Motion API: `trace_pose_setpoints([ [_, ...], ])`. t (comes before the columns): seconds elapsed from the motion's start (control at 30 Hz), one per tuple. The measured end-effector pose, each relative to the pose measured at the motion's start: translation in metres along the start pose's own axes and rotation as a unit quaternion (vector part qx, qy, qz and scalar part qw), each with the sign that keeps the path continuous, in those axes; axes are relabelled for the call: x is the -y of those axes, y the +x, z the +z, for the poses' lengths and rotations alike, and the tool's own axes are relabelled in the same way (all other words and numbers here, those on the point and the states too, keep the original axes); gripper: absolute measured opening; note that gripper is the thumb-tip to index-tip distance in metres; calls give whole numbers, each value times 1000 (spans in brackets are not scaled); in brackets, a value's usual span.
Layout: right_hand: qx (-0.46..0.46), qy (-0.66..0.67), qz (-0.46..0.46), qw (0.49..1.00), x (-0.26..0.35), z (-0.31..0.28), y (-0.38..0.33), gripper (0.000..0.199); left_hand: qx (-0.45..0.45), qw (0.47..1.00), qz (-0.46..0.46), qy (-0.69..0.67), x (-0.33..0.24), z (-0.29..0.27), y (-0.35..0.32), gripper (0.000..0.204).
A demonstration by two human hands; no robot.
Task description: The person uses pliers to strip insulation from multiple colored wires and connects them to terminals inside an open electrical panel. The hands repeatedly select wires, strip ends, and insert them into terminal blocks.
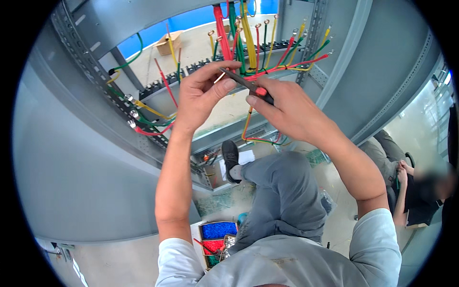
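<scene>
My left hand (203,93) is closed, with thumb and forefinger pinching a thin white piece (219,77); a speck of red shows beside it, and the rest is hidden by the fingers. In my right hand (294,107) is a dark knife-like tool (244,82) with a red part near the grip. Its narrow end points up and left, reaching the left fingertips. Just behind both hands, red, green and yellow wires (248,40) hang in bundles inside a grey metal cabinet. A red wire (306,62) runs off to the right behind my right hand.
Loose wires with ring lugs (136,115) stick out on the left frame. A cardboard box (169,43) stands beyond the cabinet. By my leg (287,186) is a box of blue, red and green small parts (219,230). Another person (404,177) sits at the right.
</scene>
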State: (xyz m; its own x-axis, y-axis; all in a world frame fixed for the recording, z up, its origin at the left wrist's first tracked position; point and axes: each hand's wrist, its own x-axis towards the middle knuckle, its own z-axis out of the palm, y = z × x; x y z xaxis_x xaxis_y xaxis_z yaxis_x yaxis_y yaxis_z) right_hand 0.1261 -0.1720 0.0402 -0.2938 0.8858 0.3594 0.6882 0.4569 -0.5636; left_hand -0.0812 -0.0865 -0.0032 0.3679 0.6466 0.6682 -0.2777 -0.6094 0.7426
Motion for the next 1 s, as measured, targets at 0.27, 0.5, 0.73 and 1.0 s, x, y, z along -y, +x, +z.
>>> trace_pose_setpoints([
  [0.27, 21, 17, 18, 999, 4, 19, -7, 32, 16, 1000, -7, -3, -2, -8, -13, 36],
  [0.5, 14, 27, 8, 1000, 1, 22, -7, 30, 16, 1000, -4, -23, 0, -6, -12, 32],
  [0.73, 53, 76, 46, 995, -2, 22, -4, 34, -7, 999, 35, 21, 13, -6, -11, 26],
  [1.0, 209, 337, 102, 912, -13, 38, 1, 32, -14, 997, 77, -9, 24, -6, -17, 32],
])
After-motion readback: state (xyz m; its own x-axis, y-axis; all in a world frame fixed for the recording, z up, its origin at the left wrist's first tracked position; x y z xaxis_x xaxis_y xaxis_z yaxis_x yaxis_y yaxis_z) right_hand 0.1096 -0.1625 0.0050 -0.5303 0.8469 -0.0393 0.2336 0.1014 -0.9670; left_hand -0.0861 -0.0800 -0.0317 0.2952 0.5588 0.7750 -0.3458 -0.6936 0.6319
